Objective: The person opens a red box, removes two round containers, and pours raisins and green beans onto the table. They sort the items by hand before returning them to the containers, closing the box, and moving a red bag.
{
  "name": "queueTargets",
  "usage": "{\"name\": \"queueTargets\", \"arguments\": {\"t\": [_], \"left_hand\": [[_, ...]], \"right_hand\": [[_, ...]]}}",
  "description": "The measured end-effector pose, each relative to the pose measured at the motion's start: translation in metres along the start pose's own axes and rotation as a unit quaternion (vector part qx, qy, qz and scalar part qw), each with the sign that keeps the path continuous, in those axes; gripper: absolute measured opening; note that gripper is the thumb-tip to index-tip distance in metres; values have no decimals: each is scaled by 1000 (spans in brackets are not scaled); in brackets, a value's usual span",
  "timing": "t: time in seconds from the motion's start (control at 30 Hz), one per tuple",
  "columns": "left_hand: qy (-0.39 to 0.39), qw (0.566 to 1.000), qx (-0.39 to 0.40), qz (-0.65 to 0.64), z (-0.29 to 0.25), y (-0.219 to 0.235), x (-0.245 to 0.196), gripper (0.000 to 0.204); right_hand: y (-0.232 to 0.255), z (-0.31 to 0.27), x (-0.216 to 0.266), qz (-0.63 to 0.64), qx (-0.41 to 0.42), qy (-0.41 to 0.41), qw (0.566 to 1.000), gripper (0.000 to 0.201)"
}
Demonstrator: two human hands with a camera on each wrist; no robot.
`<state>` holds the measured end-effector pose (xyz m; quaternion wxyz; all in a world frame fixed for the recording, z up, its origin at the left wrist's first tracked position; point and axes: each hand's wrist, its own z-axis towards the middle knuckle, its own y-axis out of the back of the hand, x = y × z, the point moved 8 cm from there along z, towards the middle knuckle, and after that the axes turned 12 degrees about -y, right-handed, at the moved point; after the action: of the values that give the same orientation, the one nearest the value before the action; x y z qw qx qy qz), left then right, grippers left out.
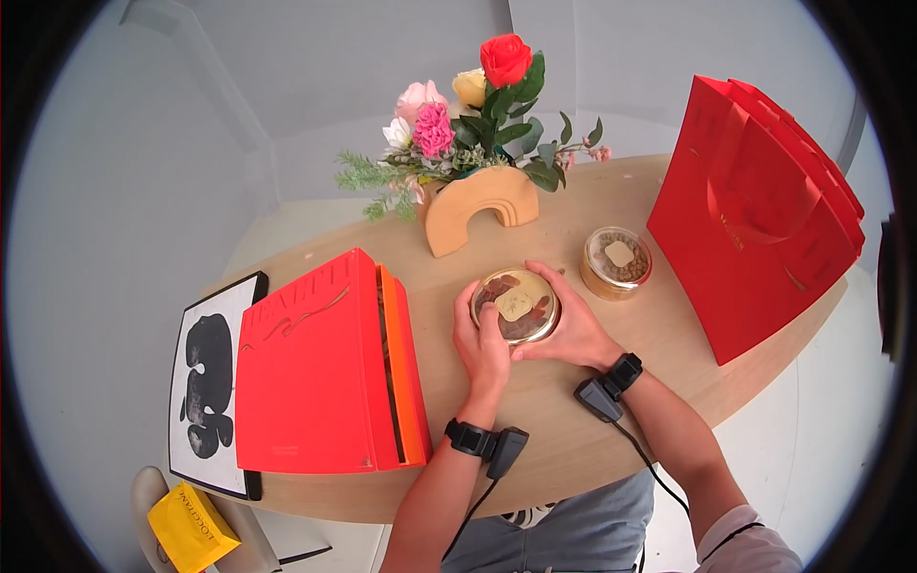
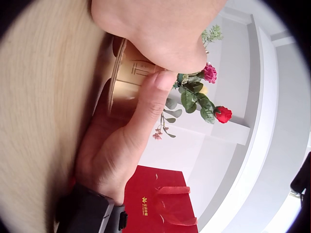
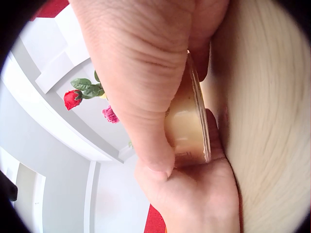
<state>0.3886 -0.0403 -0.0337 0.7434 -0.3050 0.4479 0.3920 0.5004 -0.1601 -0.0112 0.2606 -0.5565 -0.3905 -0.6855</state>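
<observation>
Both hands hold a round gold canister [image 1: 516,304] with a clear lid, a pale label and reddish-brown dried pieces inside. My left hand [image 1: 484,351] grips its left side, the thumb lying over the lid's edge. Around the right side curls my right hand [image 1: 581,332], fingers reaching its far edge. In the left wrist view the canister's gold side [image 2: 130,80] shows close over the wooden table, between the two hands. The right wrist view shows its gold wall [image 3: 187,126] partly hidden by the right thumb. A second gold canister [image 1: 616,263] with small brown pieces stands just to the right.
A large red box [image 1: 310,372] with an orange inner edge lies left, beside a framed black-and-white picture [image 1: 205,382]. An arch-shaped vase [image 1: 478,205] with flowers stands behind. At right is a tall red paper bag [image 1: 735,220]. A yellow bag [image 1: 191,530] rests on a chair.
</observation>
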Motion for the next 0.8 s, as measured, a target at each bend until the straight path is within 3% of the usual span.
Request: {"name": "queueTargets", "arguments": {"t": [0.67, 0.8], "left_hand": [[0, 1000, -11, 11, -3, 0, -1, 42], [17, 999, -15, -37, -4, -1, 1, 45]], "right_hand": [[1, 0, -7, 9, 21, 9, 1000, 138], [0, 0, -10, 27, 39, -33, 998, 136]]}}
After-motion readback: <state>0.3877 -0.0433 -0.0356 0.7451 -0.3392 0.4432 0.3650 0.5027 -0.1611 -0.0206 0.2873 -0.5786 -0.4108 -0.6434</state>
